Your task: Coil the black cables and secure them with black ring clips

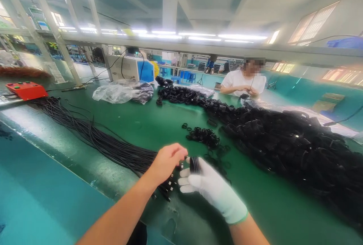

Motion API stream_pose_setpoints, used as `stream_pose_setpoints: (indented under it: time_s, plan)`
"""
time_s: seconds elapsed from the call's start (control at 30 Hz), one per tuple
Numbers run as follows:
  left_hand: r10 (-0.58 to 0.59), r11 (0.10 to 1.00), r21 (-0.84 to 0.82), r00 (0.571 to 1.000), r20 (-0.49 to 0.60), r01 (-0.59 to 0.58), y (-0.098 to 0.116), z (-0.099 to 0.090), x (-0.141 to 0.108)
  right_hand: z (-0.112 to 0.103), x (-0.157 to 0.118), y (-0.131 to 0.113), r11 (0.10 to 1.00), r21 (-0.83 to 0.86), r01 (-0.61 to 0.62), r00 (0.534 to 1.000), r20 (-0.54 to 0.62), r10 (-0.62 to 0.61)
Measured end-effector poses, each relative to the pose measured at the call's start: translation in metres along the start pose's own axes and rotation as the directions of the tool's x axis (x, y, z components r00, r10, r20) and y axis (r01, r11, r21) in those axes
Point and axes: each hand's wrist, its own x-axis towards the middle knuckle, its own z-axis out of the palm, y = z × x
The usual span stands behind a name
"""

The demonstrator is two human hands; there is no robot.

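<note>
My left hand [169,162] is bare and its fingers are curled in a pinch, right beside the fingertips of my right hand. What it pinches, if anything, is too small to make out. My right hand [208,184] wears a white glove, its fingers stretched out and a little apart. A stack of thin black bands [195,165] sits around a finger of that glove. Under and left of my hands lies a long bundle of black cables [113,144], with metal-tipped plugs [170,184] at the near end. Just beyond is a small heap of black rings [203,136].
A large pile of coiled black cables [283,143] covers the right side of the green table [127,118]. Clear plastic bags [113,93] lie at the back, before a white and blue machine [127,68]. A red control box [27,90] stands far left. Another person [241,82] works across the table.
</note>
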Motion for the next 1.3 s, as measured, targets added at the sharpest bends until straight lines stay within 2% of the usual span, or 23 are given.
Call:
stream_pose_setpoints:
  time_s: [0.13,0.23,0.3,0.4,0.47,0.57,0.67,0.8,0.93,1.07,1.17,1.23,1.3]
  plan:
    - [-0.136,0.966,-0.209,0.986,0.101,0.155,-0.001,0.01,-0.018,0.002,0.002,0.001,0.999,-0.025,0.048,0.999,0.021,-0.048]
    - [-0.115,0.939,-0.309,0.985,0.125,0.149,-0.004,0.016,-0.022,0.003,0.003,0.004,0.996,0.054,0.07,0.993,0.086,-0.075]
    - [-0.089,0.941,-0.312,0.985,0.148,0.132,-0.006,0.016,-0.022,0.003,0.003,0.006,0.993,0.105,0.056,0.99,0.122,-0.069]
    - [-0.105,0.973,-0.187,0.982,0.155,0.133,-0.007,0.011,-0.019,0.003,0.003,0.008,0.993,0.098,0.07,0.995,0.058,-0.076]
    - [-0.111,0.993,-0.028,0.99,0.087,0.114,-0.004,0.006,-0.019,0.003,0.004,0.009,0.993,0.104,0.052,0.997,0.044,-0.057]
    - [0.045,0.975,0.219,0.996,-0.076,-0.027,0.0,0.004,-0.021,0.005,0.005,0.009,0.995,0.095,0.004,0.997,0.077,-0.012]
    - [0.223,0.908,0.386,0.967,-0.124,-0.161,-0.002,0.008,-0.022,0.01,0.006,0.01,0.997,0.052,0.051,0.997,0.05,-0.053]
    - [0.302,0.897,0.393,0.928,-0.217,-0.2,-0.017,0.019,-0.019,0.015,0.005,0.012,0.993,0.117,0.028,0.996,0.08,-0.037]
    - [0.308,0.912,0.359,0.91,-0.276,-0.2,-0.024,0.025,-0.012,0.014,0.006,0.014,0.985,0.157,0.075,0.995,0.059,-0.085]
    - [0.25,0.891,0.434,0.94,-0.232,-0.13,-0.013,0.021,0.001,0.009,0.007,0.013,0.978,0.206,0.027,0.994,0.097,-0.048]
    - [0.15,0.881,0.471,0.973,-0.173,-0.052,0.0,0.007,0.008,0.004,0.008,0.01,0.953,0.303,-0.005,0.993,0.113,-0.031]
    - [0.098,0.922,0.382,0.993,-0.071,-0.064,0.005,-0.008,0.011,0.001,0.007,0.008,0.917,0.396,-0.055,0.994,0.11,0.012]
    - [0.075,0.981,0.172,0.993,0.095,-0.091,0.005,-0.022,0.011,0.001,0.007,0.006,0.87,0.475,-0.13,0.987,0.149,0.066]
